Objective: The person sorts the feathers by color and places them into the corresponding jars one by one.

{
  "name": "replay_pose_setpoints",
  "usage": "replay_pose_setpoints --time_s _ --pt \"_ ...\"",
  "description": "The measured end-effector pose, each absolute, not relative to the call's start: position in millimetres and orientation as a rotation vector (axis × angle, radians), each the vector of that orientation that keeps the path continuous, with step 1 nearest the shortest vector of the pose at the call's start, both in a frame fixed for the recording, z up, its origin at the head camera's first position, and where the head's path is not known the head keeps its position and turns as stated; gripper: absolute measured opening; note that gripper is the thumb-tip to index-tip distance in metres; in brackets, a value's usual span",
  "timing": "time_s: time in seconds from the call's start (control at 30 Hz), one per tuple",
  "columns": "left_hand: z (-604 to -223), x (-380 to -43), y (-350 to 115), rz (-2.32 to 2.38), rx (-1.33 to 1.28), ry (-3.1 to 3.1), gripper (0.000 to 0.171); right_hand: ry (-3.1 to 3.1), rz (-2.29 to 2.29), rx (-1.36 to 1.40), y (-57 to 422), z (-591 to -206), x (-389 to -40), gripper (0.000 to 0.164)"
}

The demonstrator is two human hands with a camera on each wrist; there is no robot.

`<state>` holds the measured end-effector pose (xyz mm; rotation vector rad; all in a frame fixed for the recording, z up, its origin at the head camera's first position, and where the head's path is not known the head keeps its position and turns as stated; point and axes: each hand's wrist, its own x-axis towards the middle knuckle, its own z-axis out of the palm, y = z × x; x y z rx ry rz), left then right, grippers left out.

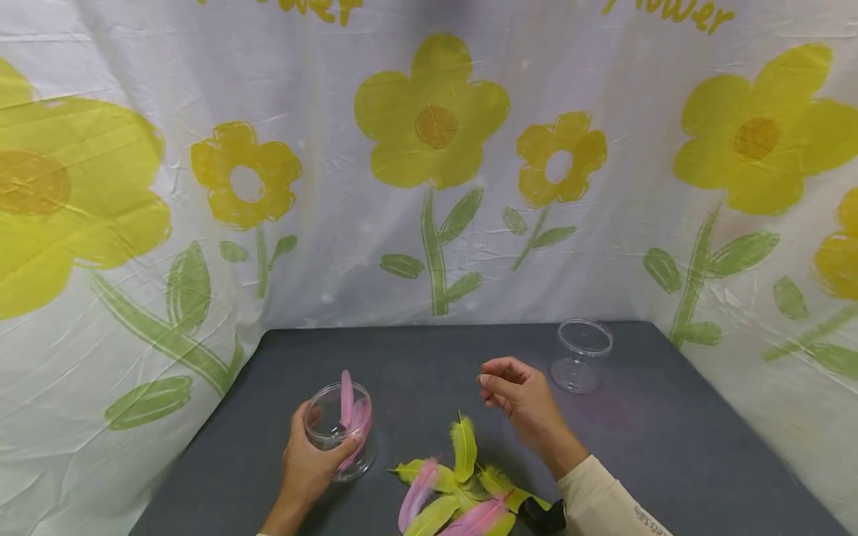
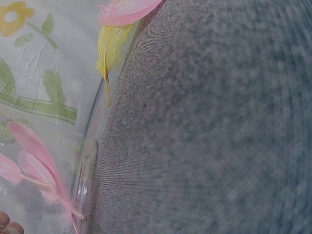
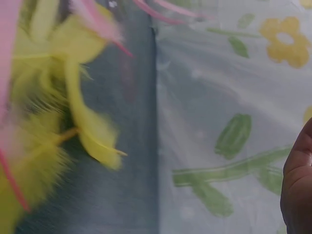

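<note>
Clear container (image 1: 325, 423) gripped by the left hand (image 1: 303, 463), pink feathers inside

The clear container is held at the left of the dark table (image 1: 429, 376); its wall is clasped between the thumb, laid across the near side, and the fingers, partly seen around the far left side; whether its base is resting on the table cannot be told. Several pink feathers (image 1: 360, 419) are contained in it, leaned towards its right side, and one tip is raised above the rim; in the left wrist view their shafts are gathered near the bottom.

The right hand (image 1: 527, 408) is raised, well apart from the container; its fingers are loosely curled and kept close together, with the thumb near the forefinger, and nothing can be seen held between them; its wrist is covered by a pale sleeve (image 1: 603, 495), beside which a black object (image 1: 541, 515) is partly shown.

Between the two hands, at the near edge of the view, yellow feathers (image 1: 464, 447) are heaped with loose pink plumes (image 1: 418, 495), overlapped and pointed in various directions; they are blurred in the right wrist view. A second clear vessel (image 1: 575, 375) is placed upright at the far right; behind the table, a white cloth (image 1: 328, 260) is hung, printed with yellow flowers and green leaves.
</note>
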<state>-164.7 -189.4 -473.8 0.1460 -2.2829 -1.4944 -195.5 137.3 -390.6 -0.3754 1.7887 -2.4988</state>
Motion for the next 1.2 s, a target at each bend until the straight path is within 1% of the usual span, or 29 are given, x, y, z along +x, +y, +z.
replay_pose_setpoints --time_s 0.3,0.63,0.93,1.2 --pt "-473 -163 -190 -1.506 0.145 -2.299 0.105 1.722 -2.472 -0.377 124 -417 -192 0.01" --pt "-473 -165 -190 -1.494 0.153 -2.291 0.103 1.729 -2.409 -0.204 111 -438 -191 0.013" --pt "-473 -165 -190 -1.508 0.137 -2.282 0.103 1.767 -2.257 -0.187 100 -452 -187 0.019" --pt "-474 -164 -191 -1.492 0.138 -2.288 0.104 1.849 -2.152 -0.158 92 -464 -182 0.022"
